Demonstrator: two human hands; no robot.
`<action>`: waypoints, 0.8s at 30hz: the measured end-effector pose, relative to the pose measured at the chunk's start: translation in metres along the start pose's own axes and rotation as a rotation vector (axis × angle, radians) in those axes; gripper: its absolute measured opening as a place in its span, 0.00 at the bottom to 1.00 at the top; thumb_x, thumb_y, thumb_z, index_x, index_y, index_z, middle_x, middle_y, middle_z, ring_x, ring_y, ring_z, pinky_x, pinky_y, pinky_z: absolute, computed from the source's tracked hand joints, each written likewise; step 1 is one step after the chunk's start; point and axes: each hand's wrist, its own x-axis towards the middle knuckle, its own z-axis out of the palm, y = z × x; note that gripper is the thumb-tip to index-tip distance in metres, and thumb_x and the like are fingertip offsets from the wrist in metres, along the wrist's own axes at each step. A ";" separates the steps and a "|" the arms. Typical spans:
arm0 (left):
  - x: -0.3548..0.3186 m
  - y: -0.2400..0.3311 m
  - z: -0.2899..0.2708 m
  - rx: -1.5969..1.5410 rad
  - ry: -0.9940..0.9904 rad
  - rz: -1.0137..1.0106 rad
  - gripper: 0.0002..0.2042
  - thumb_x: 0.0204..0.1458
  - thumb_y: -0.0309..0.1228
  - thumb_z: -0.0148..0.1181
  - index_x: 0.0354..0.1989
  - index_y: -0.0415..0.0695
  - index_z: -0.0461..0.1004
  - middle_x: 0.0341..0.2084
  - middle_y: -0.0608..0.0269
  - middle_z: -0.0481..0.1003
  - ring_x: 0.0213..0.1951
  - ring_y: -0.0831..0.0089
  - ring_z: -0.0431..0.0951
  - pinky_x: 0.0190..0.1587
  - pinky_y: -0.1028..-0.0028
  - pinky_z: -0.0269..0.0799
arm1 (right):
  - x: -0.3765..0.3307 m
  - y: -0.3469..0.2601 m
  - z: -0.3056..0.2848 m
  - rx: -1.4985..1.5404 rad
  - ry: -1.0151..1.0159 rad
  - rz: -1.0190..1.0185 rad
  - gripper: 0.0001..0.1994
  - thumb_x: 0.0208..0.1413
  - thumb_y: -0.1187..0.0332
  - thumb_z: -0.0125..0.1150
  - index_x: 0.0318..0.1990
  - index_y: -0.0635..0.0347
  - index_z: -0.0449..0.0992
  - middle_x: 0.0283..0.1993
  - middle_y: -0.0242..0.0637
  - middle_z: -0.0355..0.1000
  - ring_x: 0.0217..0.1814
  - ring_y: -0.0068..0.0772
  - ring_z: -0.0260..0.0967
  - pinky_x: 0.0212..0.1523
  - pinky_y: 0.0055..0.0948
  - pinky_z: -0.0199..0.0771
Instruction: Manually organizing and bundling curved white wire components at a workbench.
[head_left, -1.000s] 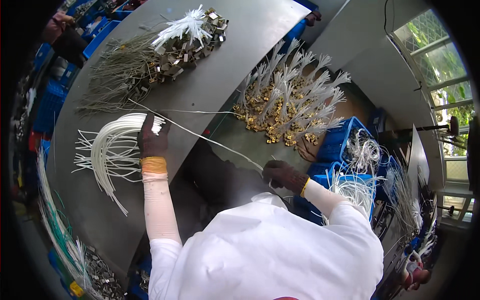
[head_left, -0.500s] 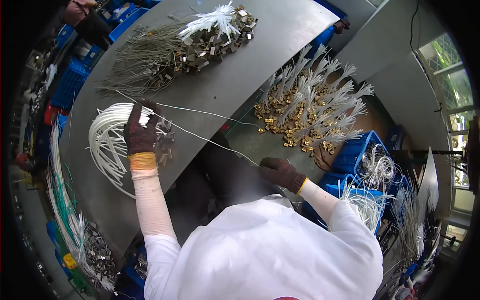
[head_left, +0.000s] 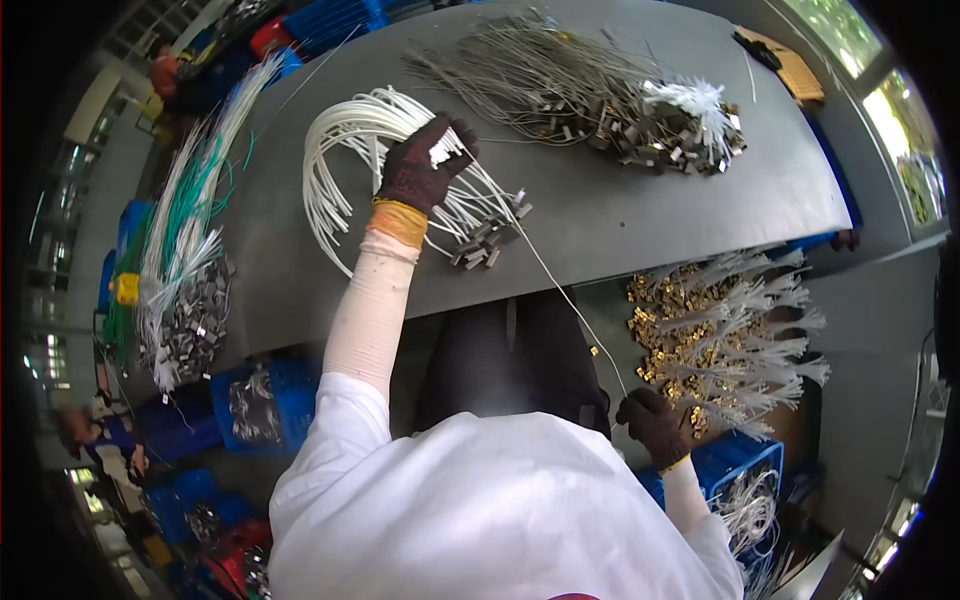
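My left hand (head_left: 425,165), in a dark knitted glove, is closed around a thick looped bundle of white cables (head_left: 335,135) over the grey table. Metal connector ends (head_left: 490,238) of these cables lie just below that hand on the table. A single white cable (head_left: 562,290) runs from beside my left hand, past the table edge, to my right hand (head_left: 652,422). That hand, also gloved, is closed on the cable out to the right of my lap; its fingertips are partly hidden.
On the far part of the grey table (head_left: 385,305) lies a heap of grey cables with metal connectors (head_left: 600,110). Gold-ended cable bundles (head_left: 700,340) are laid out at right, near a blue crate (head_left: 735,455). White and green cables (head_left: 190,210) lie at left; other people are beyond.
The view has turned, so the table and heaps appear shifted. My right hand has drawn farther from my left, with the single cable stretched between them. My left hand keeps hold of the bundle.
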 end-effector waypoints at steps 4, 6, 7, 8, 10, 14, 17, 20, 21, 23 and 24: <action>-0.003 0.010 -0.011 0.231 0.038 0.069 0.16 0.56 0.21 0.62 0.52 0.38 0.72 0.40 0.53 0.78 0.47 0.59 0.79 0.51 0.59 0.81 | -0.012 -0.014 0.004 -0.017 0.030 0.004 0.09 0.55 0.67 0.54 0.27 0.60 0.77 0.25 0.32 0.74 0.22 0.21 0.65 0.25 0.25 0.65; 0.001 0.014 -0.012 0.015 0.089 -0.012 0.14 0.57 0.25 0.62 0.51 0.38 0.73 0.40 0.53 0.78 0.45 0.58 0.80 0.50 0.58 0.82 | -0.014 -0.010 0.005 -0.025 0.053 0.018 0.10 0.55 0.67 0.54 0.27 0.60 0.77 0.24 0.32 0.74 0.21 0.21 0.65 0.25 0.25 0.65; 0.003 0.017 -0.012 -0.176 0.197 -0.122 0.13 0.57 0.27 0.62 0.49 0.37 0.73 0.40 0.53 0.78 0.45 0.56 0.80 0.49 0.57 0.82 | -0.016 -0.007 0.005 -0.025 0.077 0.033 0.10 0.55 0.66 0.54 0.27 0.60 0.77 0.24 0.32 0.74 0.21 0.21 0.65 0.25 0.25 0.65; 0.003 0.021 -0.010 -0.368 0.301 -0.235 0.13 0.58 0.30 0.62 0.48 0.37 0.74 0.39 0.53 0.78 0.44 0.55 0.80 0.49 0.56 0.82 | -0.018 -0.006 0.004 -0.029 0.080 0.036 0.10 0.55 0.66 0.54 0.27 0.60 0.77 0.24 0.32 0.74 0.21 0.21 0.65 0.25 0.25 0.65; 0.004 0.020 -0.010 -0.370 0.299 -0.232 0.13 0.58 0.29 0.62 0.48 0.37 0.74 0.40 0.52 0.78 0.44 0.55 0.80 0.48 0.56 0.82 | -0.022 -0.005 0.003 -0.087 0.043 0.041 0.10 0.56 0.64 0.53 0.28 0.57 0.78 0.25 0.30 0.73 0.21 0.18 0.62 0.23 0.23 0.61; 0.002 0.021 -0.003 -0.338 0.340 -0.264 0.12 0.58 0.28 0.62 0.48 0.37 0.74 0.40 0.50 0.78 0.44 0.54 0.80 0.47 0.56 0.82 | -0.026 0.002 0.004 -0.017 0.078 0.057 0.10 0.57 0.65 0.54 0.28 0.57 0.78 0.26 0.29 0.74 0.22 0.17 0.63 0.24 0.22 0.61; -0.004 0.015 -0.007 -0.355 0.241 -0.246 0.12 0.58 0.29 0.61 0.48 0.38 0.74 0.42 0.50 0.78 0.45 0.54 0.80 0.48 0.55 0.81 | -0.029 -0.003 0.003 0.006 0.049 0.010 0.09 0.57 0.65 0.55 0.29 0.57 0.78 0.28 0.29 0.75 0.23 0.16 0.63 0.24 0.21 0.61; -0.019 0.013 -0.004 -0.319 0.119 -0.320 0.13 0.60 0.29 0.59 0.51 0.38 0.73 0.44 0.51 0.78 0.46 0.55 0.80 0.50 0.56 0.81 | -0.020 -0.006 0.005 0.134 0.020 0.111 0.07 0.56 0.69 0.56 0.31 0.60 0.79 0.31 0.33 0.77 0.21 0.21 0.65 0.24 0.25 0.65; -0.035 0.018 0.006 -0.142 -0.083 -0.151 0.17 0.55 0.21 0.61 0.54 0.38 0.72 0.43 0.55 0.79 0.46 0.59 0.81 0.48 0.60 0.82 | -0.015 -0.006 0.007 0.048 -0.043 -0.025 0.08 0.57 0.66 0.57 0.32 0.59 0.79 0.30 0.30 0.76 0.23 0.18 0.64 0.24 0.22 0.62; -0.049 0.011 0.010 0.225 -0.119 -0.054 0.20 0.54 0.18 0.59 0.57 0.38 0.71 0.43 0.56 0.79 0.49 0.62 0.80 0.49 0.63 0.82 | 0.004 -0.009 0.012 -0.040 -0.108 -0.157 0.09 0.58 0.63 0.58 0.34 0.58 0.78 0.28 0.27 0.74 0.24 0.15 0.63 0.24 0.19 0.59; -0.055 0.008 0.011 0.340 -0.119 -0.059 0.16 0.58 0.23 0.59 0.55 0.38 0.72 0.43 0.56 0.78 0.49 0.64 0.80 0.50 0.66 0.81 | 0.019 -0.012 0.015 -0.067 -0.158 -0.226 0.09 0.58 0.63 0.59 0.37 0.59 0.79 0.30 0.29 0.75 0.27 0.17 0.65 0.26 0.21 0.62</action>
